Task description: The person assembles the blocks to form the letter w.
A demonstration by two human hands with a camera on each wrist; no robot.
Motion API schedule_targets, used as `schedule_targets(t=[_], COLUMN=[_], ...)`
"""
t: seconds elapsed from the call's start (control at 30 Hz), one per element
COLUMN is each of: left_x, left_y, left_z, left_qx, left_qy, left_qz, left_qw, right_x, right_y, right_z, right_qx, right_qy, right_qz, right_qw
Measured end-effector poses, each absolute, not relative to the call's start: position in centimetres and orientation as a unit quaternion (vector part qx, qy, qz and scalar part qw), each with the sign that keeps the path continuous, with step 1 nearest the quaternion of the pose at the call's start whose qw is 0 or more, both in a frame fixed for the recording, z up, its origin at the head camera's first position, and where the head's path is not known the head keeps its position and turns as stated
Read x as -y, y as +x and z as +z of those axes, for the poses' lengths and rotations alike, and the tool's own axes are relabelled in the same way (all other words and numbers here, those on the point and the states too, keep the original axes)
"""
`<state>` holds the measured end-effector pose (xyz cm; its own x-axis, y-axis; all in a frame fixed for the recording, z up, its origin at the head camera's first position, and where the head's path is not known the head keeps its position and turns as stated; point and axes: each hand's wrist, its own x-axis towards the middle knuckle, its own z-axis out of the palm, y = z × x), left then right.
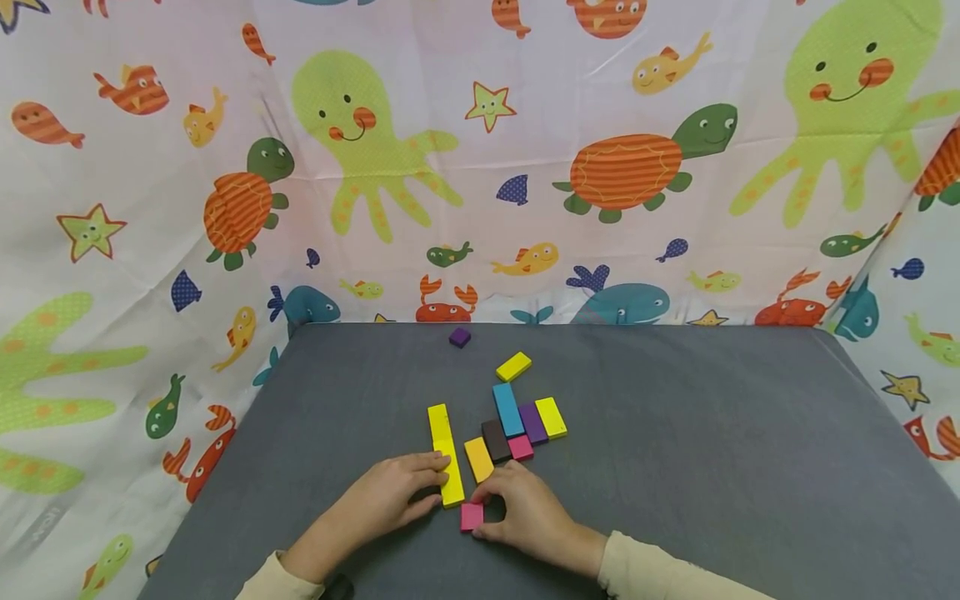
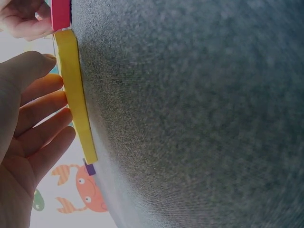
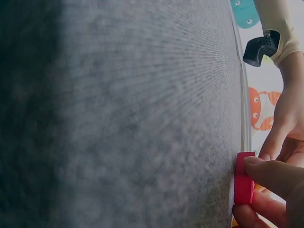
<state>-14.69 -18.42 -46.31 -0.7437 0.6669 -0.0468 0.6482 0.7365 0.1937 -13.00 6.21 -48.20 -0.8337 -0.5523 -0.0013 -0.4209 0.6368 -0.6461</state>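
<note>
Pink block (image 1: 472, 517) lies on the grey cloth (image 1: 690, 458), pinched between thumb and finger of the right hand (image 1: 528, 521) at its three o'clock. Toward its eleven o'clock runs a row of two yellow blocks (image 1: 453, 483), touched by the relaxed, unclenched left hand (image 1: 390, 496); an orange block (image 1: 478, 458) lies at twelve. Farther off, a blue block (image 1: 508, 410) lies toward one o'clock and a small purple block (image 1: 460, 337) at twelve.

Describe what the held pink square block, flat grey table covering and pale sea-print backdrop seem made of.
Held pink square block: perhaps painted wood or plastic; smooth, even colour, no grain visible.
Flat grey table covering: probably matte cloth, finely textured in the wrist views.
Pale sea-print backdrop: likely thin printed fabric, softly creased.
</note>
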Motion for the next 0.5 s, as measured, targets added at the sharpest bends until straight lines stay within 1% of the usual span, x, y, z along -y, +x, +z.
schedule_targets(t=[0.17, 0.5], left_x=[18.35, 18.38], left_y=[-14.65, -14.69], left_z=[-46.33, -46.24], left_qx=[-0.929, -0.929], left_qy=[0.359, 0.356], left_qz=[0.081, 0.084], left_qw=[0.047, 0.048], right_x=[-6.17, -5.87], right_y=[-12.83, -12.72], right_z=[-48.27, -48.18], right_qx=[-0.901, -0.903], right_qy=[-0.270, -0.258], right_qz=[-0.324, -0.328], right_qw=[0.098, 0.097])
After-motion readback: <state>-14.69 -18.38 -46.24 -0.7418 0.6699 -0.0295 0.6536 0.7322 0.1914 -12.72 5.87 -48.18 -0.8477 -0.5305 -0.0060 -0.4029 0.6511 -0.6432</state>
